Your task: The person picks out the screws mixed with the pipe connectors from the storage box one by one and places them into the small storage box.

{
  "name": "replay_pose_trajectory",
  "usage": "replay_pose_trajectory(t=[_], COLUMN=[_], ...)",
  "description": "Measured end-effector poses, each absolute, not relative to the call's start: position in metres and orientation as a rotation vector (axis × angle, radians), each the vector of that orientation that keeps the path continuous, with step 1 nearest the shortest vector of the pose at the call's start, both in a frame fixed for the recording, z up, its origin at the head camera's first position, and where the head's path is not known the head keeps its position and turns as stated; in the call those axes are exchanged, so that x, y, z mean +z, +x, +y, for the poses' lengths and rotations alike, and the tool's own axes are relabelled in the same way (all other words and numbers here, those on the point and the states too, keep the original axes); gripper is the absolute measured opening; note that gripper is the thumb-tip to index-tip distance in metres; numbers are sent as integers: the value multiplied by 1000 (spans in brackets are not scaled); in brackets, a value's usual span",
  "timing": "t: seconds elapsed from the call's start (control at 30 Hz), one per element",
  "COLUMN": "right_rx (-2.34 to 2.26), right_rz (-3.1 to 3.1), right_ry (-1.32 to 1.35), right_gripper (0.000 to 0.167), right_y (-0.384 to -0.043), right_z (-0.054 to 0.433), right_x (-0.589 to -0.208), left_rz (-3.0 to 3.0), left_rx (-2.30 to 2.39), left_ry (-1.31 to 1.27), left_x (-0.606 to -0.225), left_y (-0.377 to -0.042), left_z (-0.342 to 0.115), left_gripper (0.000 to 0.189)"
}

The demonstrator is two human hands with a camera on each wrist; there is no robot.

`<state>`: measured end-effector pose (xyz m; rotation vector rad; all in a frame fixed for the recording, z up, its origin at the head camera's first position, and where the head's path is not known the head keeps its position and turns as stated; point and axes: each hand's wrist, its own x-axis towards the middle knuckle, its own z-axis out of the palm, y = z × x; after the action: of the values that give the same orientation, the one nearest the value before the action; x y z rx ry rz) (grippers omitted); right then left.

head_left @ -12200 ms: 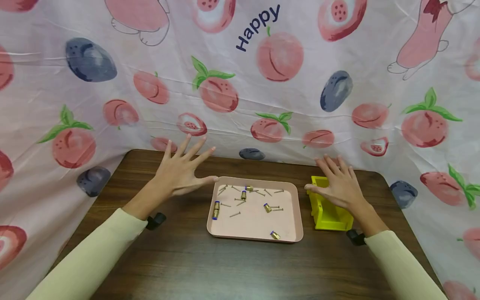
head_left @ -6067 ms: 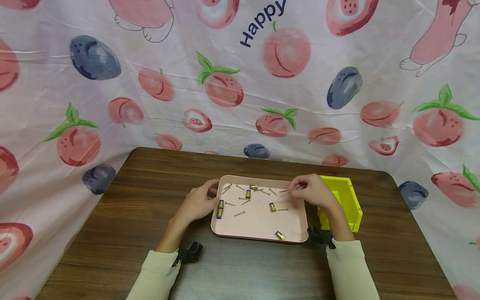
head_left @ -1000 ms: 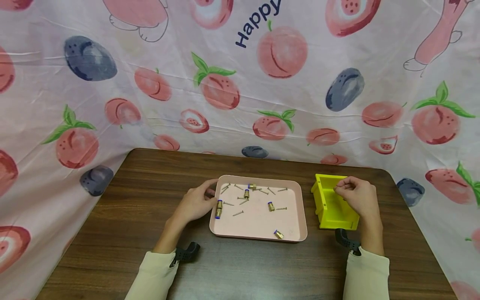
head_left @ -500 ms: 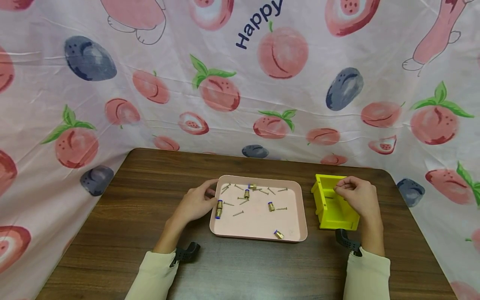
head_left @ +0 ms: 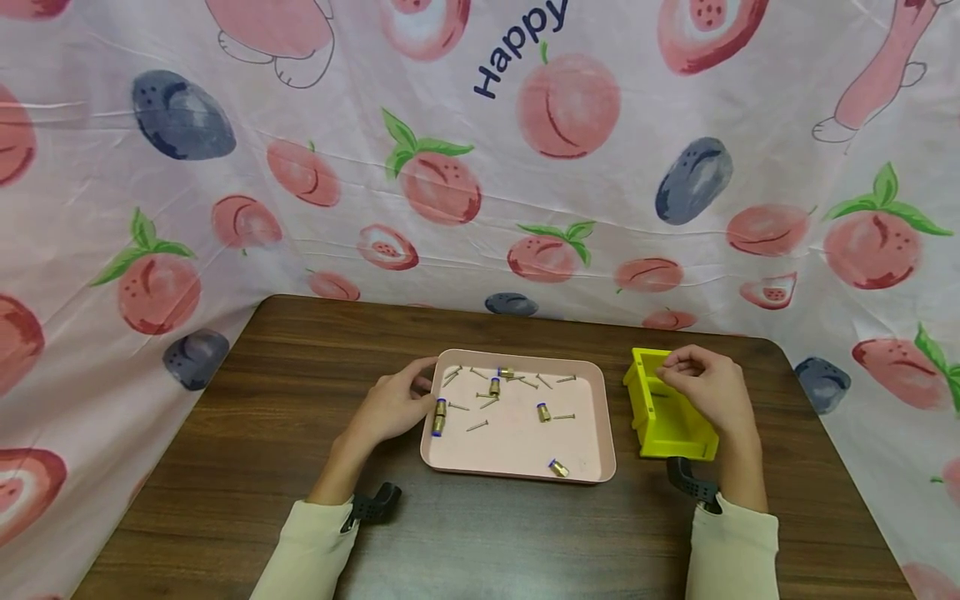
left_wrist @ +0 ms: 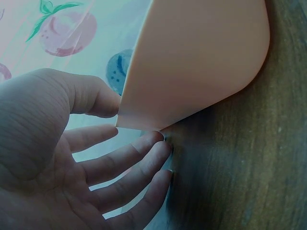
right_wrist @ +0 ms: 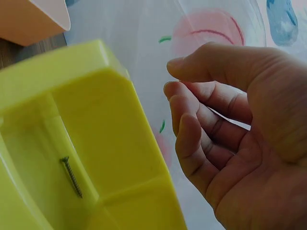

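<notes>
In the head view a pink tray [head_left: 510, 454] holds several small screws [head_left: 477, 425] and several brass fittings with blue collars [head_left: 543, 412]. My left hand [head_left: 390, 406] rests at its left side, thumb and fingertips touching the outer wall and rim, fingers only loosely bent. My right hand [head_left: 708, 387] hovers over the yellow bin [head_left: 667, 446], thumb near the index fingertip and the other fingers loosely bent. Nothing shows between those fingertips in the right wrist view. One screw [right_wrist: 72, 177] lies on the bin floor there.
The tray and bin stand side by side on a dark wooden table [head_left: 450, 533], a narrow strip of wood between them. A fruit-print cloth [head_left: 450, 275] hangs behind the table and along both sides.
Both hands were spread above the table at first. Later my right hand was at a screw in the tray, then moved right over the bin, where a screw now lies. My left hand stayed beside the tray.
</notes>
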<state>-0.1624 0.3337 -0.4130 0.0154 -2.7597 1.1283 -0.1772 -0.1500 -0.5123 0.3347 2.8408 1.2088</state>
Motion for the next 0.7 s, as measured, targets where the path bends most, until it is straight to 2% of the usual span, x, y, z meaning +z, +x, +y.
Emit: replay_pose_trajectory(t=[0.13, 0.37, 0.7], right_rx=[1128, 1132, 1164], right_rz=[-2761, -2750, -2744], right_ry=[57, 146, 265], right_gripper=[21, 16, 13], right_y=[-162, -164, -165], right_z=[326, 312, 293], right_x=[-409, -407, -410], left_rz=[2840, 2780, 2796], left_rx=[1201, 1198, 1236], left_ry=[336, 259, 310], left_x=[-511, -472, -499], left_y=[-176, -158, -169], left_z=[-149, -138, -147], left_gripper=[62, 61, 63])
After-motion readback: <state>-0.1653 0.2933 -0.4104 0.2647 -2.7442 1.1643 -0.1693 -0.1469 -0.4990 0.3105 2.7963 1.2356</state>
